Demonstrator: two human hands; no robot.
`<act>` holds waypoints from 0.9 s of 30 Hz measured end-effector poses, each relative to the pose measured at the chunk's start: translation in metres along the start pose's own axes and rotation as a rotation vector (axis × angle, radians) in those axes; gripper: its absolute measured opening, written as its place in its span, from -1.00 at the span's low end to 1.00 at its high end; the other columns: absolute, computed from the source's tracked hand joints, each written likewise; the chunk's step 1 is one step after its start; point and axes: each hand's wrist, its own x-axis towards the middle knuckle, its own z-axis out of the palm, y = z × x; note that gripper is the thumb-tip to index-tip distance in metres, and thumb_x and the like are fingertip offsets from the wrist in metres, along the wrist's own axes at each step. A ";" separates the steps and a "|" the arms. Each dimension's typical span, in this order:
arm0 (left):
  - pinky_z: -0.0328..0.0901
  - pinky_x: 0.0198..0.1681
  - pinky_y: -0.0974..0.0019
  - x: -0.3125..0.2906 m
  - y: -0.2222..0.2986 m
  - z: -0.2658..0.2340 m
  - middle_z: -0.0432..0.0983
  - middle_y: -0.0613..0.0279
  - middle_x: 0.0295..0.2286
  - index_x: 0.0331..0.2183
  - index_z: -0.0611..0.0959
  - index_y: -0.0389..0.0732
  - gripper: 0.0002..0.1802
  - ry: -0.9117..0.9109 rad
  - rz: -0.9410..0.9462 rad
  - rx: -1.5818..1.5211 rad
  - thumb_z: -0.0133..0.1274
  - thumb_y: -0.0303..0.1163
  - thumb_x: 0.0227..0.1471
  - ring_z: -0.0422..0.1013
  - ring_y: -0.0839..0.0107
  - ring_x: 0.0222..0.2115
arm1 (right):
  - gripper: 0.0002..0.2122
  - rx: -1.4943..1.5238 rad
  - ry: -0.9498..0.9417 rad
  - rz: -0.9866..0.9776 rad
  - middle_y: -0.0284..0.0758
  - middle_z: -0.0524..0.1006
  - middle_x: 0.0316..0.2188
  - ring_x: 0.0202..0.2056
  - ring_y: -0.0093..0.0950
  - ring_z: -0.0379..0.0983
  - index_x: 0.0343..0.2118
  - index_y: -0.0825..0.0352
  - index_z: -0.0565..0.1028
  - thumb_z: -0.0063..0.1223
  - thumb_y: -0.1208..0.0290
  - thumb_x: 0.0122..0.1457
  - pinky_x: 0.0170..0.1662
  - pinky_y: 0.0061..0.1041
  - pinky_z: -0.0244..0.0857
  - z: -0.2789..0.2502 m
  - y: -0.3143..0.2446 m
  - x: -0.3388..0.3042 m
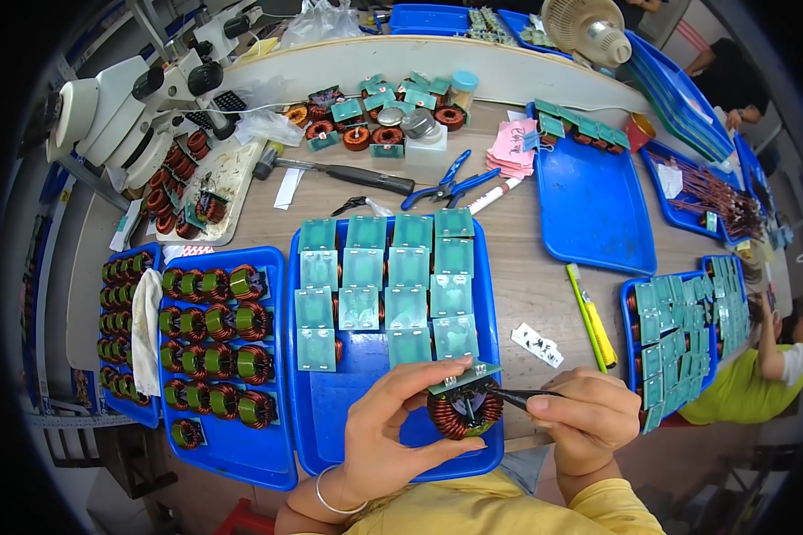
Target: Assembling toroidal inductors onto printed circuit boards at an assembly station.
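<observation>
My left hand (382, 439) is closed round a toroidal coil (459, 417) with copper-coloured windings, its fingers on the coil's rim and on the small green circuit board (464, 377) along its top. Pinched in my right hand (593, 417) are black tweezers (522, 395), their tip at the coil's right side, close under the board. Whether the tip touches a wire is too small to tell. Below both hands lies a blue tray (352, 392) with rows of coils, their green boards facing up.
Further left, a blue tray (232, 455) carries coils standing on edge. Behind the middle tray lie a hammer (357, 176), blue-handled pliers (451, 185) and a marker (493, 196). A yellow cutter (598, 334) and a toothbrush (580, 299) lie right. Another person (745, 383) sits at far right.
</observation>
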 end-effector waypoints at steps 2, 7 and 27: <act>0.37 -0.10 0.35 0.000 0.000 0.001 0.34 0.04 -0.10 -0.09 0.43 -0.30 -0.34 0.004 0.001 -0.006 0.28 -0.61 -0.34 0.32 0.28 -0.07 | -0.85 -0.008 -0.019 0.005 -0.35 0.43 -0.74 -0.71 -0.49 0.38 -0.57 0.38 0.55 0.23 0.44 -0.21 -0.63 -0.63 0.25 -0.001 0.000 0.000; 0.35 -0.06 0.31 0.001 0.000 0.001 0.33 0.02 -0.10 -0.10 0.43 -0.31 -0.34 0.015 0.046 0.075 0.29 -0.61 -0.35 0.32 0.26 -0.06 | -0.86 -0.034 -0.034 0.006 -0.34 0.43 -0.74 -0.71 -0.48 0.39 -0.57 0.37 0.55 0.24 0.45 -0.23 -0.63 -0.62 0.26 -0.001 0.000 0.001; 0.23 0.05 0.20 0.000 -0.003 -0.003 0.24 -0.08 -0.02 -0.02 0.29 -0.41 -0.28 -0.100 -0.077 -0.325 0.20 -0.74 -0.30 0.24 0.24 0.00 | -0.72 0.055 -0.052 -0.002 -0.35 0.43 -0.63 -0.66 -0.53 0.36 -0.38 0.36 0.57 0.27 0.59 -0.27 -0.62 -0.62 0.22 -0.005 0.001 -0.001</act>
